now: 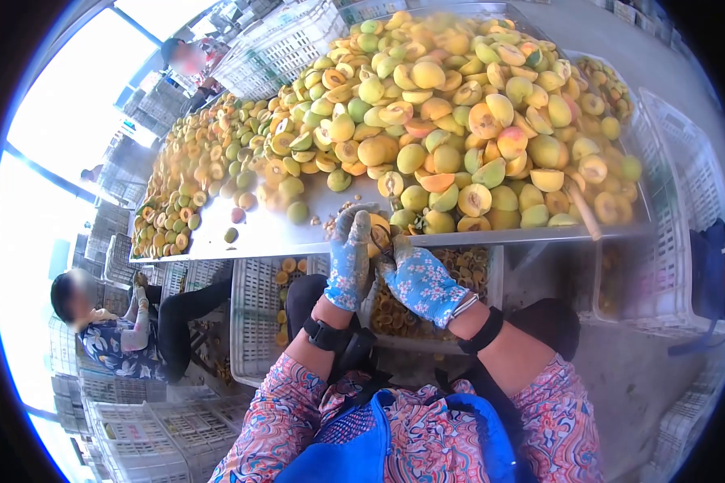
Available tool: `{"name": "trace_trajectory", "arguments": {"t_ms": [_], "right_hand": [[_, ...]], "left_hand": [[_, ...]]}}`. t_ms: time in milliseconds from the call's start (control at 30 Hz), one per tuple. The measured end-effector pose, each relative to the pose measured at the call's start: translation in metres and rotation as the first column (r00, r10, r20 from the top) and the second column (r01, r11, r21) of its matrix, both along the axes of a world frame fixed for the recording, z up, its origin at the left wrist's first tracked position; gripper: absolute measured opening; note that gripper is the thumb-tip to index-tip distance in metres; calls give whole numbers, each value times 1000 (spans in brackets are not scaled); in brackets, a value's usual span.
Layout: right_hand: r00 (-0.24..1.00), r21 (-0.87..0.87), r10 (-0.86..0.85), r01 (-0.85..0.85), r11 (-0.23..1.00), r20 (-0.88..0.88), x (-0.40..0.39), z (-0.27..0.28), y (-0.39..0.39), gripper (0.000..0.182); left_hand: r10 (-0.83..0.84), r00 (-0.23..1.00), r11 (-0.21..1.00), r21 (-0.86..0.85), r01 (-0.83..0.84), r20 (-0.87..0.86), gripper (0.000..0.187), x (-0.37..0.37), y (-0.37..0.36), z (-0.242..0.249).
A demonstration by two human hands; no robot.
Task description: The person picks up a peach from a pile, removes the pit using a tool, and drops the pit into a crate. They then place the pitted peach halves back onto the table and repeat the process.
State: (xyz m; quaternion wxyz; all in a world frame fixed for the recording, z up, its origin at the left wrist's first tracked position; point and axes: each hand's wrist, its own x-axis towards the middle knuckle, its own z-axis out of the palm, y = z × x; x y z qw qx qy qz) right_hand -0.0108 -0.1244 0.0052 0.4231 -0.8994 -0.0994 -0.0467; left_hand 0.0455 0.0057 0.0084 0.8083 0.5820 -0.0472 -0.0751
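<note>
My left hand (350, 262), in a blue flowered glove with greyish fingers, is closed around a halved yellow peach (379, 233) at the table's near edge. My right hand (420, 282), gloved alike, is closed beside it, its fingertips meeting the fruit. A thin, dark, curved tool (381, 245) shows between the right fingers and the cut face; its handle is hidden in the glove. Just beyond my hands rises a large heap of peaches (427, 113), many cut in half with brown pits showing. Small loose pits (322, 221) lie on the metal beside my left fingers.
The metal table (282, 233) has a raised rim. Below my hands stands a crate of peach halves (475, 278), with a white crate (254, 322) to its left. A wooden handle (584, 208) leans from the heap. Another person (129, 338) sits at left; tall crates (677, 209) stand right.
</note>
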Motion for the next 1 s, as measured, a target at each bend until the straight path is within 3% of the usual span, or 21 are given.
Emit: {"name": "trace_trajectory", "arguments": {"t_ms": [67, 100, 167, 300, 367, 400, 467, 500, 533, 600, 733, 800, 833, 933, 967, 1000], "right_hand": [[993, 264, 46, -14, 964, -113, 6, -14, 4, 44], [993, 263, 45, -13, 965, -114, 4, -5, 2, 44], [899, 480, 191, 25, 877, -395, 0, 20, -5, 40], [940, 376, 165, -42, 926, -299, 1, 18, -7, 37], [751, 807, 449, 188, 560, -485, -1, 10, -3, 32], [750, 807, 449, 189, 559, -486, -2, 13, -7, 32], [565, 886, 682, 289, 364, -464, -2, 23, -16, 28], [575, 889, 679, 334, 313, -456, -5, 33, -14, 21], [576, 889, 678, 333, 315, -456, -7, 38, -12, 21], [716, 766, 441, 204, 610, -541, -9, 44, -9, 19], [654, 834, 559, 214, 509, -509, -6, 25, -14, 18], [595, 907, 685, 275, 318, -421, -3, 24, -15, 25], [661, 854, 578, 198, 482, -479, -6, 30, -15, 25], [665, 761, 461, 259, 595, -587, -10, 44, -15, 26], [664, 761, 460, 265, 592, -589, -9, 37, -16, 26], [608, 850, 604, 274, 449, -515, -7, 29, -16, 26]], "left_hand": [[11, 993, 998, 62, -18, 117, 31, -2, -2, -4], [10, 993, 998, 60, -17, 116, 31, -5, -4, -1], [24, 987, 997, 73, -36, 159, 31, -10, -8, 7], [-56, 998, 998, -36, 56, 15, 31, -7, 0, 16], [-124, 989, 992, -50, 120, -79, 33, -9, 4, 18], [-124, 989, 992, -50, 120, -82, 33, -10, 4, 16], [-24, 993, 999, 47, 19, 114, 34, -10, 2, 10], [-56, 985, 998, 37, 51, 162, 33, -13, 1, 13], [-56, 985, 998, 35, 50, 163, 33, -13, 0, 13], [-78, 982, 996, 63, 68, 170, 33, -12, -1, 10], [-80, 982, 997, -3, 82, 172, 40, -14, -2, 10], [-78, 987, 994, -59, 87, 140, 40, -14, -1, 11], [-112, 988, 993, -37, 116, 107, 40, -12, -1, 10], [-190, 981, 981, 30, 189, 30, 39, -7, -1, 13], [-166, 984, 986, 23, 165, 68, 39, -11, -3, 14], [-135, 985, 991, 11, 135, 108, 39, -15, -5, 15]]}}
